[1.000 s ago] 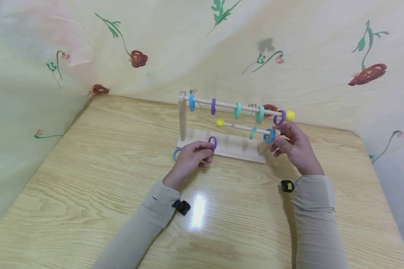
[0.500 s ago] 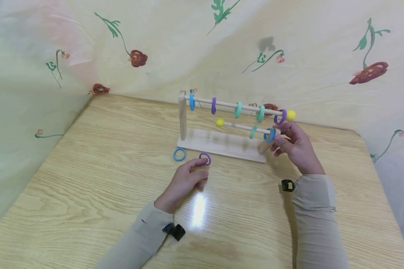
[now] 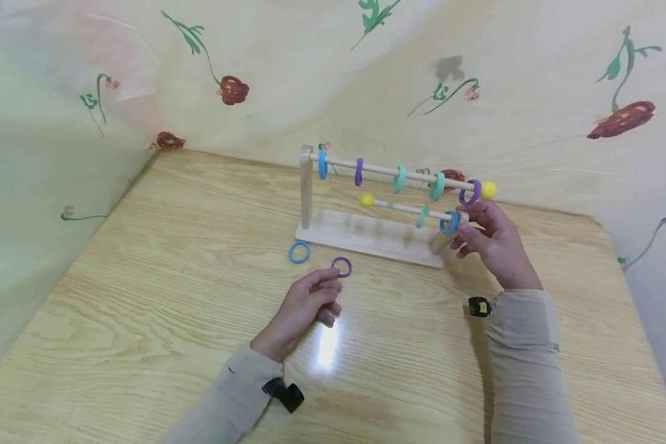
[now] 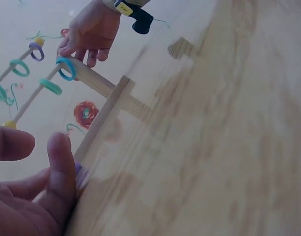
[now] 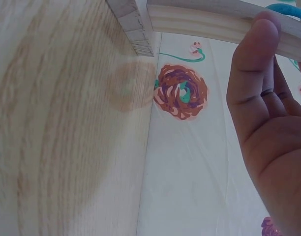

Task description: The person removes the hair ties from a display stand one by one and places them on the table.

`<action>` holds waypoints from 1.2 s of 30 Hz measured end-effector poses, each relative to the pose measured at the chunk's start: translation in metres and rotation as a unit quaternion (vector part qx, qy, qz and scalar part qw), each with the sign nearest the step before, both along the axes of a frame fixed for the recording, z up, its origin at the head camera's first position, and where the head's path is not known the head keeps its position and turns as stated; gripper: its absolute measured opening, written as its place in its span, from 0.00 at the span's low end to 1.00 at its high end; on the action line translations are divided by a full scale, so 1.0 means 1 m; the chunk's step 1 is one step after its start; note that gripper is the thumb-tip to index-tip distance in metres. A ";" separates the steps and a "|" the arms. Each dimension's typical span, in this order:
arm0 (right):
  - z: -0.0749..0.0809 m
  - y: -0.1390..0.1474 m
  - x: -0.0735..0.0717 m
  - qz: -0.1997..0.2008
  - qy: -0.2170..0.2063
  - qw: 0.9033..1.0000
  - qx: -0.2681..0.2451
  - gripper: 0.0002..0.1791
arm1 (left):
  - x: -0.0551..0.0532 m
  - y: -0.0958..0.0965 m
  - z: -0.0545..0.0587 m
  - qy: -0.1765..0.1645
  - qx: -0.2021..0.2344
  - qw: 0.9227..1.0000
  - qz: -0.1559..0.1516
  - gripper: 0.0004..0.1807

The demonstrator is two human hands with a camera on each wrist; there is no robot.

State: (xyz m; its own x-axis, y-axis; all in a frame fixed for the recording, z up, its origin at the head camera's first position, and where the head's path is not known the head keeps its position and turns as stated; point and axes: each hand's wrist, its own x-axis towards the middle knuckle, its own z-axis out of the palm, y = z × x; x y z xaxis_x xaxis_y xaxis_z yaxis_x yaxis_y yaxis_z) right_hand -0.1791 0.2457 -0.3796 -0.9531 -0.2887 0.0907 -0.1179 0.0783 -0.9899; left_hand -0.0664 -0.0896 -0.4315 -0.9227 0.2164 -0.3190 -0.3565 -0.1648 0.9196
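Note:
A wooden stand [image 3: 366, 239] has two rods with coloured rings hung on them. My right hand [image 3: 496, 243] grips the top of its short post [image 3: 440, 242], thumb in front and fingers behind, right beside the blue ring [image 3: 449, 230] on the lower rod. In the right wrist view the thumb presses the post [image 5: 199, 23]. My left hand [image 3: 305, 305] is low over the table, fingers loosely bent, its index fingertip right at a purple ring [image 3: 350, 267] lying flat. In the left wrist view, the left thumb and finger [image 4: 61, 167] stand apart with nothing between them.
A loose blue ring [image 3: 291, 253] lies by the stand's front left corner. The upper rod [image 3: 377, 168] carries blue, purple and green rings and ends in a yellow ball [image 3: 487, 190]; another yellow ball [image 3: 367, 200] caps the lower rod. Flower-patterned cloth [image 3: 288, 74] hangs behind the table.
My left hand has brought the purple ring from in front of the stand's base down to the table and let go, drawing back slightly. The right hand keeps its grip on the post.

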 end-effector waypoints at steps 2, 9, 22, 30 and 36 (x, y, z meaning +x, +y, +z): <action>0.000 0.001 0.000 0.000 0.002 1.000 0.002 0.15 | -0.002 0.000 -0.002 -0.003 0.013 1.000 -0.016 0.28; -0.001 0.004 0.000 -0.003 0.006 1.000 0.010 0.15 | -0.015 0.000 -0.006 -0.039 0.055 0.993 -0.093 0.36; -0.001 0.001 0.001 0.001 0.005 1.000 -0.016 0.15 | -0.020 -0.006 -0.009 -0.054 0.134 0.989 -0.031 0.44; -0.001 -0.001 -0.002 0.003 0.003 1.000 -0.011 0.15 | -0.020 -0.007 -0.009 -0.049 0.137 0.989 -0.009 0.46; -0.001 -0.002 -0.001 0.004 0.004 1.000 -0.015 0.15 | -0.020 -0.007 -0.009 -0.045 0.137 0.989 -0.008 0.47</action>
